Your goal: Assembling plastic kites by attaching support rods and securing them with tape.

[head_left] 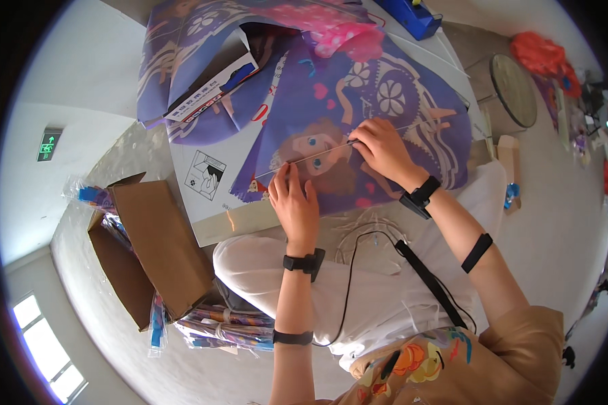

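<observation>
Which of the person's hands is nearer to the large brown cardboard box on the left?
The left. The left hand is at the purple printed sheet, right of the box; the right hand is farther right over the same sheet.

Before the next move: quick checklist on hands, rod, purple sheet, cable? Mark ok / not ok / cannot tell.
1. Right hand grip on the thin rod: ok, fingertips appear to pinch it.
2. Left hand grip: cannot tell; fingers are at the rod, but a pinch isn't clear.
3. Rod over the purple sheet: ok, it runs slantwise across the print.
4. Rod fixed to sheet: cannot tell.
5. Black cable away from rod: ok, it loops over the lap.
</observation>
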The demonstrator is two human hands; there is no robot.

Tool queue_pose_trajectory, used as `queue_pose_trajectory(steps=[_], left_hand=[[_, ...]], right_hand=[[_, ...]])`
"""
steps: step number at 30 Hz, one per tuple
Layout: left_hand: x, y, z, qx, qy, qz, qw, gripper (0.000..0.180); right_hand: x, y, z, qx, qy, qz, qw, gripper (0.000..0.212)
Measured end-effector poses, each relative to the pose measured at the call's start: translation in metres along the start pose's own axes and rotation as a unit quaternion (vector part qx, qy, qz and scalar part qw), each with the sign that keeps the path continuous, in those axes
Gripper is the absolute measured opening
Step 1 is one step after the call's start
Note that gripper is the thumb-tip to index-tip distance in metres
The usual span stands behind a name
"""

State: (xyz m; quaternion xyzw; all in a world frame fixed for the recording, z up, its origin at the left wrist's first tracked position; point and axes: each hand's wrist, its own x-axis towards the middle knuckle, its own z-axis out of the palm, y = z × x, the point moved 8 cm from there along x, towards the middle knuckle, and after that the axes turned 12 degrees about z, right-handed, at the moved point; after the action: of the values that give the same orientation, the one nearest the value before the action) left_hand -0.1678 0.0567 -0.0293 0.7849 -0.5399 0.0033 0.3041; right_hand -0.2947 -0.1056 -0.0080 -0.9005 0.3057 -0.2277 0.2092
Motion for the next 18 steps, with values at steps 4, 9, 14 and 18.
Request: queue_pose_trajectory(steps=[4, 9, 14, 18], left_hand=[[0.0020, 0.0023, -0.0009, -0.006, 0.007, 0.001, 1.000, 0.042], [0.0016, 0.0027, -0.0022, -0.003, 0.007, 0.003, 1.000, 0.042], [0.0001, 0.0028, -0.0002, -0.002, 0.008, 0.008, 1.000, 0.043], [-0.0003, 0.0045, -0.0017, 0.000, 0.012, 0.008, 1.000, 0.044]], right_hand=[[0.0015, -0.0002, 0.0035, -0.001, -0.006, 0.002, 1.000, 0.009], [0.0009, 0.0010, 0.0042, 0.003, 0.000, 0.008, 1.000, 0.008], [-0.0010, 0.0011, 0.0041, 0.018, 0.007, 0.007, 1.000, 0.009], [-0.0012, 0.0022, 0.0060, 0.016, -0.001, 0.025, 1.000, 0.010]])
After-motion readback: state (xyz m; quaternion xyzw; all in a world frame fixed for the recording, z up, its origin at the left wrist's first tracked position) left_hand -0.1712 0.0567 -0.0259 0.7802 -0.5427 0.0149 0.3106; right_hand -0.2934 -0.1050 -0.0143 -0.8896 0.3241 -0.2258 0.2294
